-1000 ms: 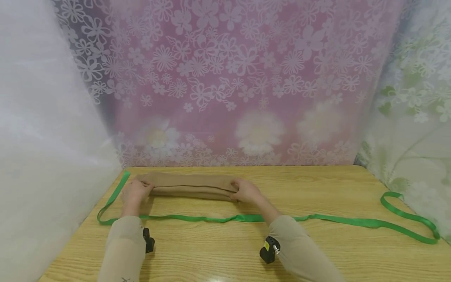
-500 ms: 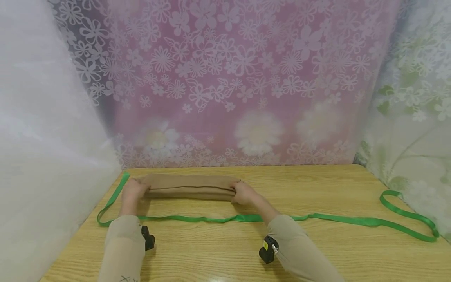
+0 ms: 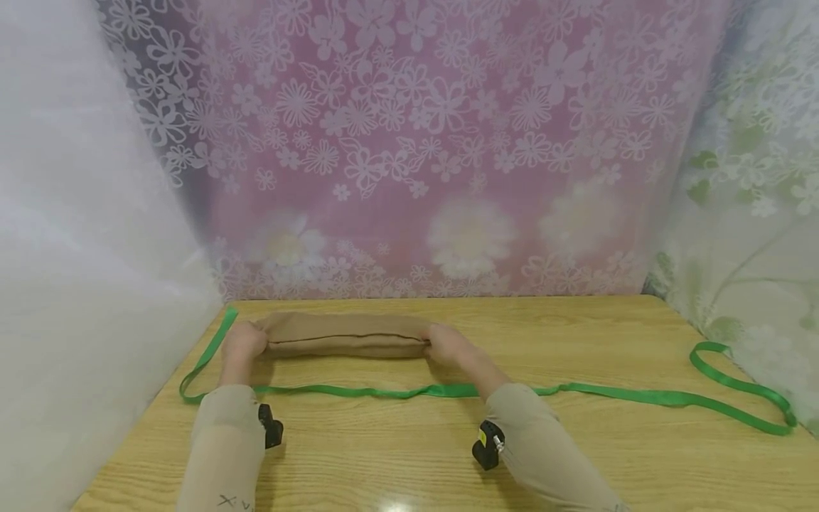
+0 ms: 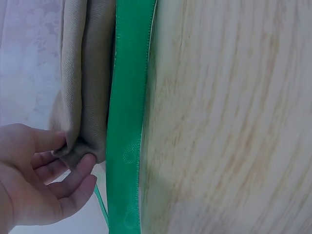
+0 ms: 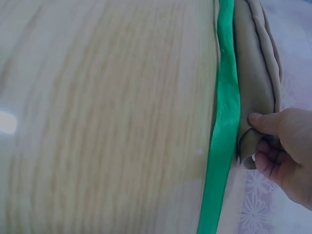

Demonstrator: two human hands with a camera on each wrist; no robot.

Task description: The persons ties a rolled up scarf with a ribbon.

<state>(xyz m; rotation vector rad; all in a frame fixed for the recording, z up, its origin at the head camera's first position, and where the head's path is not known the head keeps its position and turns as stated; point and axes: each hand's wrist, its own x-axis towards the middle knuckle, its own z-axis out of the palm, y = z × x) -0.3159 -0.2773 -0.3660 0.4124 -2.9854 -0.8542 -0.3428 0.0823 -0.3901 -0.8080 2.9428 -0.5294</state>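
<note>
Left hand and right hand each pinch one end of a folded brown cloth near the far edge of the counter, apparently to hold its layers in line; a green ribbon stretches along its near side.

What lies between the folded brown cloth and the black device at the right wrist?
The green ribbon, lying across the wooden table; the head view shows it between the folded brown cloth and the black device.

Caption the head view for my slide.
Left hand and right hand grip a folded brown cloth beyond a green ribbon.
</note>
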